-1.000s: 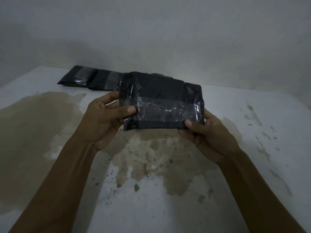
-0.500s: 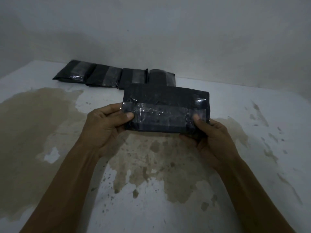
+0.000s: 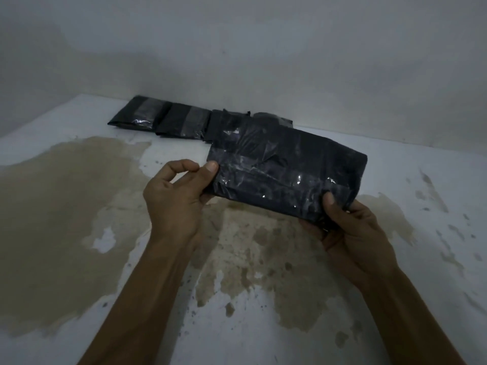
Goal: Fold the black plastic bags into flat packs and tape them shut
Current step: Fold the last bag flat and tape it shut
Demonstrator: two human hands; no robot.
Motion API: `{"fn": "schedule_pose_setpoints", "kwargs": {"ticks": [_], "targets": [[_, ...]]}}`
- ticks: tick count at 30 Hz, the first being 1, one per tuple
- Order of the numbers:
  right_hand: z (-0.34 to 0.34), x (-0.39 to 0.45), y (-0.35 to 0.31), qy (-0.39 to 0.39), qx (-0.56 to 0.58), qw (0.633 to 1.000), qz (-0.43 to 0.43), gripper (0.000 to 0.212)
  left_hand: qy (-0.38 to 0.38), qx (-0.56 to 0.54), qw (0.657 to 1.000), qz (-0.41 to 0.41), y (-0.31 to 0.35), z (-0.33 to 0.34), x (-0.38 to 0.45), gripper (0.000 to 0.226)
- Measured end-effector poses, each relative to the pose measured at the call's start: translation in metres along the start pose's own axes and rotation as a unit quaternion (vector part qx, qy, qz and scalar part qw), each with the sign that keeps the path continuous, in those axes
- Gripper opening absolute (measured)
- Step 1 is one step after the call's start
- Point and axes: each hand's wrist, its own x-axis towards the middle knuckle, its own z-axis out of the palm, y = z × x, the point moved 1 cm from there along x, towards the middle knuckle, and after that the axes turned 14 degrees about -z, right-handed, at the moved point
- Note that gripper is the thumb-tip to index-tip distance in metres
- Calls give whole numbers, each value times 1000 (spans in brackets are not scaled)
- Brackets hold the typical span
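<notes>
No writing, label, brand, number or sign can be read anywhere in the view.
</notes>
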Motion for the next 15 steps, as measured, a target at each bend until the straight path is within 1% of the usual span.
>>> {"fn": "schedule_pose_setpoints", "kwargs": {"ticks": [2,5,7,10,15], "targets": [[2,-2,-1,-11,0,1000,-9,27,10,-2,1000,19,1,0,-3,14],[6,-5,-2,-34,-16,999,-29,29,1,-10,1000,23,3,-1,-7,25],[7,-6,-2,-42,-19,998,-34,27,-1,-13,1000,15,5,-3,-7,26],[8,-7,-3,-49,-15,998,-36,26,-9,-27,1000,-8,6,-3,-8,27],[8,-8,-3,-45,-16,998,-38,27,-65,-118,988,-69,8,-2,-10,26]]}}
